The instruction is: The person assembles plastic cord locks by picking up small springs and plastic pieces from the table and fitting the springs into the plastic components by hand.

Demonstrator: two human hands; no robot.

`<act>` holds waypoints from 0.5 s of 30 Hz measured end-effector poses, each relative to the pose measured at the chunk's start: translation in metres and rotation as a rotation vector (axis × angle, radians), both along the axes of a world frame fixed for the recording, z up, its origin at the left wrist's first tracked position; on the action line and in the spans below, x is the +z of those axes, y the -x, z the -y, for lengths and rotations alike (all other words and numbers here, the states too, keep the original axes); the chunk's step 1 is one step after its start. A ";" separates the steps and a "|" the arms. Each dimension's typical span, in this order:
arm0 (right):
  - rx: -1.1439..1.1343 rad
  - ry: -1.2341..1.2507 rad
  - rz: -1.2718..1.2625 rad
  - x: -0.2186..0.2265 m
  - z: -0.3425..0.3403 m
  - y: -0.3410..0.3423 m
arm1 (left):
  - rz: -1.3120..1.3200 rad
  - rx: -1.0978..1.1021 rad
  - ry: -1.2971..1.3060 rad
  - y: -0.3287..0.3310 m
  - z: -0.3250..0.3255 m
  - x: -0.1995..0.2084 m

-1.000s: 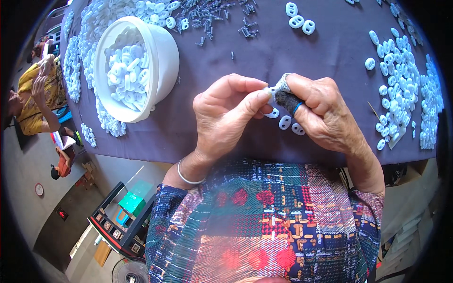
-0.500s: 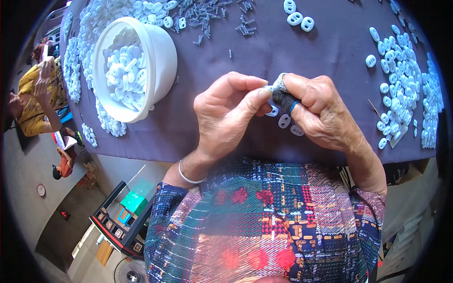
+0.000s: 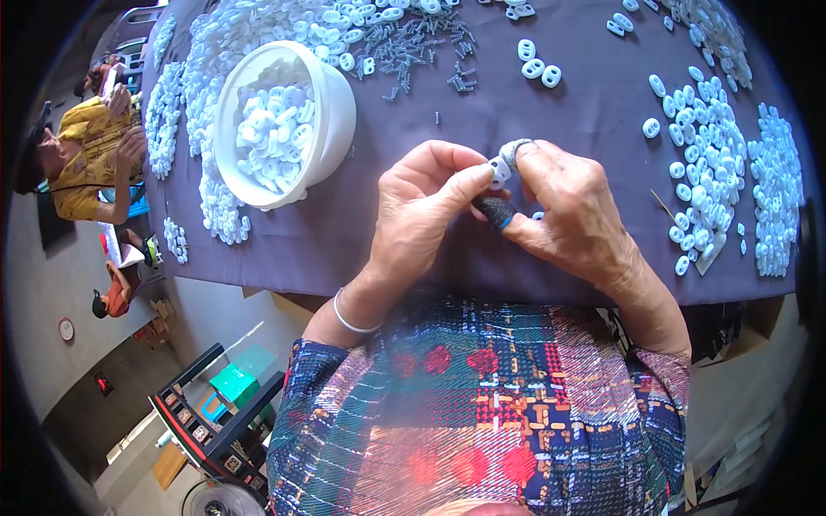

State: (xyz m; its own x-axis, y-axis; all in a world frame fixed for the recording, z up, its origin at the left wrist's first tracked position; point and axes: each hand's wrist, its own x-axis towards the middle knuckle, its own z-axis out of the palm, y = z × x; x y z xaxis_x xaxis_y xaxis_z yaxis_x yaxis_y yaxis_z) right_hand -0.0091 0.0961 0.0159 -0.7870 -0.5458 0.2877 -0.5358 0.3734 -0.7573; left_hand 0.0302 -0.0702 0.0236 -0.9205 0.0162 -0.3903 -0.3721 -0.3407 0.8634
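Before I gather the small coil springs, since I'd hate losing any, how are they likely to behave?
The small coil springs look slim, so they're probably light. Their narrow cylindrical shape suggests a nudged one might roll. Where they overlap, coils may snag together.

The left grip (image 3: 417, 193) and right grip (image 3: 568, 202) partly hide the white piece (image 3: 499, 175) between them. At near left, the picture's edge cuts off the fan (image 3: 220, 502); the patterned shirt (image 3: 396, 408) blurs left of its middle.
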 end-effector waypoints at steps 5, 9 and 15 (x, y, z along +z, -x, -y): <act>-0.007 -0.122 -0.078 -0.002 0.001 -0.002 | 0.018 -0.043 0.023 -0.002 0.000 0.002; 0.005 -0.162 -0.052 -0.001 0.000 -0.005 | -0.047 -0.076 0.163 -0.004 0.000 0.006; 0.052 -0.118 -0.017 -0.003 -0.002 -0.004 | -0.035 -0.121 0.293 -0.007 0.002 0.013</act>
State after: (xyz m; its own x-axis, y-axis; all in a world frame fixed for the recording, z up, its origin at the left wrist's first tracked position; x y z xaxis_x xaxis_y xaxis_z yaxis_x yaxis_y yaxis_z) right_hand -0.0049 0.0983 0.0129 -0.7519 -0.6170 0.2323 -0.5696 0.4307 -0.7001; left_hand 0.0375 -0.0720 0.0368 -0.9317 0.0184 -0.3628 -0.3632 -0.0306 0.9312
